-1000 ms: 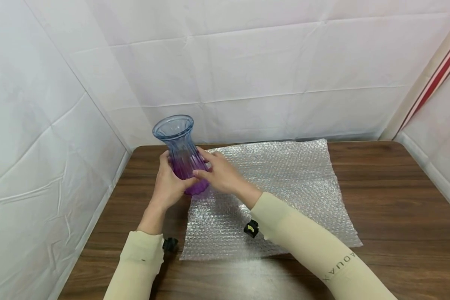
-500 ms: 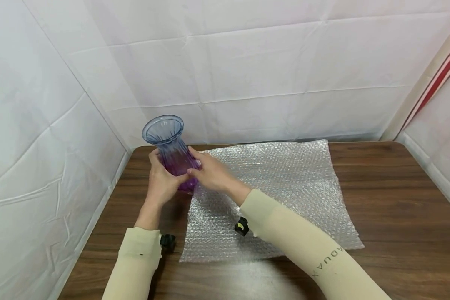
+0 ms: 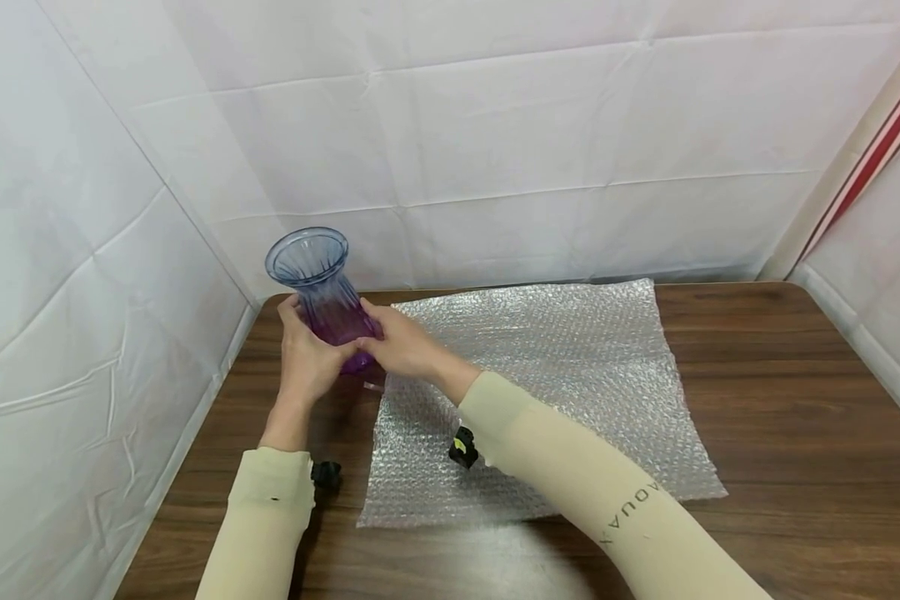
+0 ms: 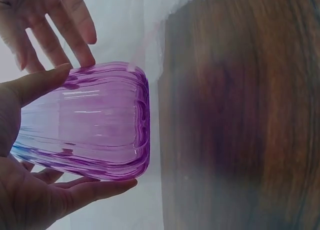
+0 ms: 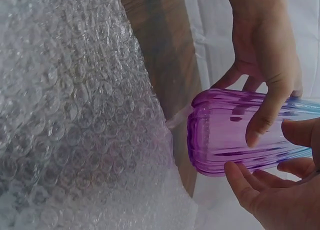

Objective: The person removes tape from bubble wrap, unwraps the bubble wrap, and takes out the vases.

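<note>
A ribbed glass vase, blue at its flared rim and purple toward the base, leans to the left above the table. My left hand grips its left side, thumb across the front. On the other side my right hand holds the lower body, the two thumb tips close together. The left wrist view shows the purple base apart from the tabletop. In the right wrist view, fingers of both hands lie along the glass. A sheet of bubble wrap lies flat to the right of the vase.
The brown wooden table meets white cloth walls at the back and sides. A small clear strip sticks out from the wrap's left edge. Dark wrist devices sit by both cuffs.
Both hands have carried the vase leftward, away from the bubble wrap and a little upward. The clear strip at the wrap's edge has come into sight. The wrap stays essentially where it was.
</note>
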A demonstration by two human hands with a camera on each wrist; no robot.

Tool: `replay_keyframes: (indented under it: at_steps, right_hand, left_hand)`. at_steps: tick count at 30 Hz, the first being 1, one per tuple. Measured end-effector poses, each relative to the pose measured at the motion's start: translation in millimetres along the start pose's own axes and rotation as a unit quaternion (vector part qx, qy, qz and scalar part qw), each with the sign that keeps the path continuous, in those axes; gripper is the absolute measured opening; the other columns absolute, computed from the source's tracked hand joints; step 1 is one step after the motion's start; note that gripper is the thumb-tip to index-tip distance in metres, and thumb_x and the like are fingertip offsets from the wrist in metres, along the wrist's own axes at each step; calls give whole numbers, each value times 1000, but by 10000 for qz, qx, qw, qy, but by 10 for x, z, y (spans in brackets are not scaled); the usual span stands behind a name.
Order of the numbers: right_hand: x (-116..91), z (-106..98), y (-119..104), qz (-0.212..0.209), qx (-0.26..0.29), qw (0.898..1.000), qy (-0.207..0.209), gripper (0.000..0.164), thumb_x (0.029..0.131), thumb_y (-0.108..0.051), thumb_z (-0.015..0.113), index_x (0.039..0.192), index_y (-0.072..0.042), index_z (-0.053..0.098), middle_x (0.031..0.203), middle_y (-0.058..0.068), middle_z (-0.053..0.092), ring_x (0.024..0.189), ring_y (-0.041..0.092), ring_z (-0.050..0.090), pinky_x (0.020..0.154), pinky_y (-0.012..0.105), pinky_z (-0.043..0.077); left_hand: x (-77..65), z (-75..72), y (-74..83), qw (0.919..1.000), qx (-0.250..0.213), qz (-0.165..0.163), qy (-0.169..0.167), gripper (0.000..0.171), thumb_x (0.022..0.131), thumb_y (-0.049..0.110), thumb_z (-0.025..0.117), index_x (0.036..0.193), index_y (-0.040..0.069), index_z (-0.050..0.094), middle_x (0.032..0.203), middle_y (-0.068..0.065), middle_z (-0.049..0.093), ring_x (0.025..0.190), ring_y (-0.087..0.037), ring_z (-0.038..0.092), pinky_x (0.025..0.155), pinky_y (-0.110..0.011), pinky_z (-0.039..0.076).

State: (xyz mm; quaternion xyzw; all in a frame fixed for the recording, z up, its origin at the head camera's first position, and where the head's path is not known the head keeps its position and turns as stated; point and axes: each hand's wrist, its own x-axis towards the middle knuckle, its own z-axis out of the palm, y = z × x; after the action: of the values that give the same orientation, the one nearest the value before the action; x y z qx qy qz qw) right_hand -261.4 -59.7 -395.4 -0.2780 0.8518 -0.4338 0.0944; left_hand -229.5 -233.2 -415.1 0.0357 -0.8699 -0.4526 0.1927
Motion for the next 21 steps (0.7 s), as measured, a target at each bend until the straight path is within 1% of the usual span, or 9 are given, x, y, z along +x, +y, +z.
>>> replay_keyframes:
  at_steps: [2, 5, 9, 12, 14, 16, 18, 21]
  right_hand:
    - [29, 25, -8, 11, 8, 10000, 50, 68, 105, -20, 61, 163, -8, 28, 159, 18, 46, 146, 28, 47, 124, 39, 36]
    - [70, 63, -14, 152, 70, 9999, 36, 69, 105, -21, 61, 164, -9, 27, 155, 18, 46, 143, 28, 47, 123, 39, 37]
    - [127, 102, -6, 212, 186, 9995, -153, 69, 106, -19, 59, 165, -9, 24, 158, 18, 43, 146, 27, 44, 124, 39, 36]
    - [166, 130, 9, 191, 424, 9984, -317, 69, 105, -12, 57, 165, -7, 23, 163, 17, 39, 148, 24, 43, 123, 36, 37]
    - [183, 148, 23, 228, 603, 9969, -449, 69, 104, -7, 55, 165, -7, 21, 164, 15, 39, 144, 22, 48, 119, 33, 41]
    - [199, 169, 35, 242, 834, 9946, -559, 70, 103, -2, 54, 165, -6, 21, 164, 15, 40, 143, 21, 50, 118, 31, 42]
    - [210, 185, 48, 281, 903, 9935, -641, 70, 103, -1, 52, 165, -7, 22, 166, 13, 38, 144, 21, 49, 119, 31, 41]
    - [226, 198, 54, 264, 938, 9930, -669, 69, 102, 1, 51, 165, -6, 23, 169, 11, 31, 151, 22, 41, 124, 34, 35]
  left_hand:
    - [18, -3, -33, 10000, 22, -9, 45, 107, 72, 15, 95, 149, 7, 22, 145, -28, 49, 136, -42, 50, 118, -55, 37]
    - [45, -3, -84, 9999, 26, -71, 98, 108, 71, 16, 96, 150, 9, 22, 146, -28, 48, 138, -42, 49, 119, -55, 37]
    - [78, 0, -150, 9997, -36, -210, 148, 108, 71, 15, 95, 150, 8, 21, 146, -28, 48, 139, -41, 47, 120, -53, 35]
    - [97, 0, -190, 9993, -43, -322, 165, 108, 72, 16, 94, 150, 8, 20, 148, -28, 46, 141, -40, 45, 121, -52, 35]
    - [106, -1, -210, 9991, -45, -381, 178, 109, 73, 18, 95, 150, 8, 20, 149, -27, 45, 142, -40, 44, 122, -52, 34]
    - [115, 1, -230, 9989, -48, -423, 198, 110, 72, 19, 96, 151, 8, 20, 150, -27, 45, 143, -39, 43, 122, -51, 33]
    - [130, 3, -254, 9988, -63, -438, 224, 110, 72, 20, 97, 150, 8, 20, 150, -27, 44, 143, -39, 43, 123, -51, 32]
    - [155, 5, -282, 9987, -45, -438, 266, 111, 71, 19, 97, 151, 8, 20, 149, -27, 44, 143, -39, 42, 123, -51, 31]
